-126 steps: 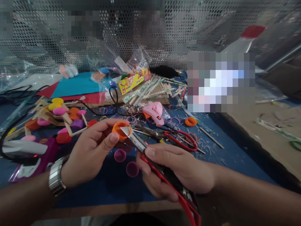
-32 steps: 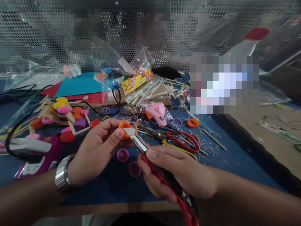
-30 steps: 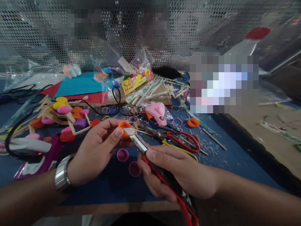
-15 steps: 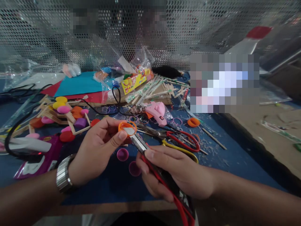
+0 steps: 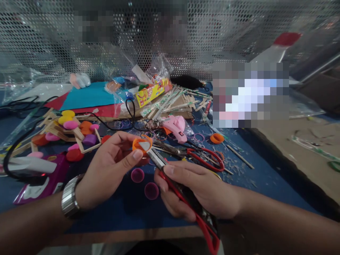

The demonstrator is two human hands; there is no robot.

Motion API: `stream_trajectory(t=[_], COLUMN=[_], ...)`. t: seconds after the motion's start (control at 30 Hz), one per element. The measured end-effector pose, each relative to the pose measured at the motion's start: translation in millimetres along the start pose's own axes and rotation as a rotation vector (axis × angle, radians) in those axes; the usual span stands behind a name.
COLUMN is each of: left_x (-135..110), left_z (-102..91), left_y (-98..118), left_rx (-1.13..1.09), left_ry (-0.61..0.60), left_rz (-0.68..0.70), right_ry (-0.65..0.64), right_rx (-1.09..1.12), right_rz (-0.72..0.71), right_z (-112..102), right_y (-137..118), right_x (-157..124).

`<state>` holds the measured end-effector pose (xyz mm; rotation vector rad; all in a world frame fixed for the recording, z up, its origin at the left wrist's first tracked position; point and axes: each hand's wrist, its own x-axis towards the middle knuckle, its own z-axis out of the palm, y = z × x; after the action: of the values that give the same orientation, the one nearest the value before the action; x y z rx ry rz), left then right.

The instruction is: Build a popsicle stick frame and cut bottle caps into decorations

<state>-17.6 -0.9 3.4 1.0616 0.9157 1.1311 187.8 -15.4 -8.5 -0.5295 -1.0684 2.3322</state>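
My left hand (image 5: 106, 166) pinches a small orange plastic cap (image 5: 137, 144) between thumb and fingers, its round opening turned toward me. A thin orange strip curls off the cap's rim. In my right hand (image 5: 193, 191) is a utility knife (image 5: 158, 159) with a red and black handle, its blade tip inside the cap's opening. The fingers wrap round the handle, and the thumb presses on top near the blade. Below the cap, two purple caps (image 5: 151, 191) rest on the blue table (image 5: 127, 216).
Red-handled scissors (image 5: 207, 159) lie beyond my right hand, near a pink glue gun (image 5: 174, 128) and another orange cap (image 5: 217, 138). A stick model (image 5: 77, 132) with coloured caps stands at left. Plastic shavings (image 5: 236, 168) litter the right side. Cardboard (image 5: 305, 156) lies far right.
The blade has shifted slightly against the orange cap, and the thin strip at the rim stands a little higher. Both hands keep their grips. The view has moved slightly.
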Motion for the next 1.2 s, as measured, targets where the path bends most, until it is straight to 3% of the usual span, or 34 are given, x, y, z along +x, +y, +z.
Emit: stream_trajectory(t=[0.33,0.9,1.2], left_x=[2.0,-0.3,1.3], left_z=[-3.3,0.9,4.1], left_y=[1.8,0.8,4.6], left_rx=[-0.013,-0.097,-0.034], left_ry=[0.084,0.036,0.136], left_rz=[0.027,-0.001,0.033], right_ry=[-0.022,0.003,-0.019], right_rx=[0.003,0.010,0.052], right_rz=[0.020,0.014,0.012], right_z=[0.4,-1.4,-0.3], right_y=[0.3,-1.1,2.6], right_x=[-1.9,0.5,0.0])
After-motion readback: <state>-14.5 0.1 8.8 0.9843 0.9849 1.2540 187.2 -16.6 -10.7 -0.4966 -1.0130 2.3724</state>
